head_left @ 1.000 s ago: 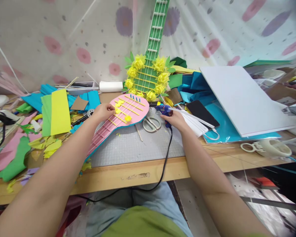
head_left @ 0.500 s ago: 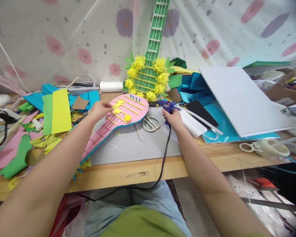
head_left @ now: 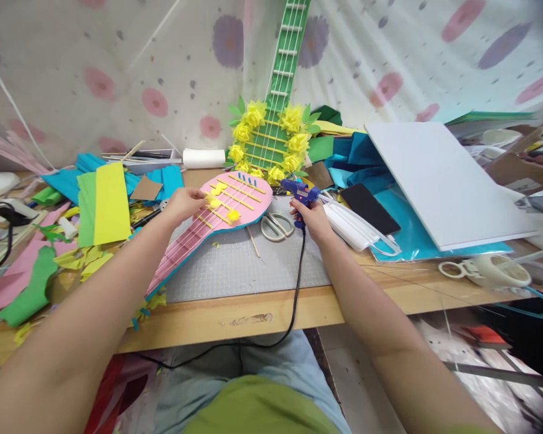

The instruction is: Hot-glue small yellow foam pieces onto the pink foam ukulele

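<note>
- Over the wooden desk [head_left: 253,316], the right hand [head_left: 315,218] is grasping a blue plastic glue gun [head_left: 301,192].
- At the pink, blue-edged toy guitar [head_left: 222,220], the left hand [head_left: 184,204] is pinching; whether it is holding anything, one cannot tell.
- Underneath the guitar, a flat grey gridded mat [head_left: 235,265] is lying.

Before me, one guitar [head_left: 248,212] lay partly over the cutting mat [head_left: 239,271], scissors [head_left: 277,227] at its right; another guitar [head_left: 268,143] stood behind it, paper scraps [head_left: 78,259] left, a phone [head_left: 370,208] right.
</note>
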Motion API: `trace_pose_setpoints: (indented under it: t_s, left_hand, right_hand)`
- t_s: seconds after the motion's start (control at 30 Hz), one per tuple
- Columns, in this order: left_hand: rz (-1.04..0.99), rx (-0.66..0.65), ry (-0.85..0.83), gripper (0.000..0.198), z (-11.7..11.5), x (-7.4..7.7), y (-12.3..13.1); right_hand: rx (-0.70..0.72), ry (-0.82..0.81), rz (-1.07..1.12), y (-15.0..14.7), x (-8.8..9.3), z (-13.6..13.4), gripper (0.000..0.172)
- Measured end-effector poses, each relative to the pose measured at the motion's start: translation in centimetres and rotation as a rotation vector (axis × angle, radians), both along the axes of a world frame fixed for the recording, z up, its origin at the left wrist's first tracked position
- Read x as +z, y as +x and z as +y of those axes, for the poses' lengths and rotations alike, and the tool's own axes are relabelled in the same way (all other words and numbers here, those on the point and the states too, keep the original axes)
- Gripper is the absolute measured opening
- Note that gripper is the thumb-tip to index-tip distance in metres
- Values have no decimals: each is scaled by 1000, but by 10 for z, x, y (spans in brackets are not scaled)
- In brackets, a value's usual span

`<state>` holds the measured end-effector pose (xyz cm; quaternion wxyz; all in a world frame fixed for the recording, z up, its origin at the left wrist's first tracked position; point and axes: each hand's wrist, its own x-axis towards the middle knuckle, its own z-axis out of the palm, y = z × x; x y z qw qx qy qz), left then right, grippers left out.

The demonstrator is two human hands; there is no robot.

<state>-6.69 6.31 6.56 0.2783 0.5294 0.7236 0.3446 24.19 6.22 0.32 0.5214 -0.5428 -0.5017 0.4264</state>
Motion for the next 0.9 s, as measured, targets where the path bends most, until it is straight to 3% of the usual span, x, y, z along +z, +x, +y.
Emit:
trace_pose_setpoints:
  t_s: [0.2, 0.47, 0.7, 0.9]
  left_hand:
    - [-200, 9, -29, 7, -6, 5, 7]
    - [-456, -84, -116, 11, -17, 14, 15]
    - [-207, -108, -39, 5, -24, 29, 34]
    - [112, -342, 87, 12, -28, 30, 72]
  right_hand:
    - [-3, -13, -39, -4, 2, -2, 40]
    - [-24, -4, -44, -5, 2, -4, 38]
    - [-49, -28, 59, -12, 2, -2, 38]
    - [62, 26, 267, -17, 10, -7, 50]
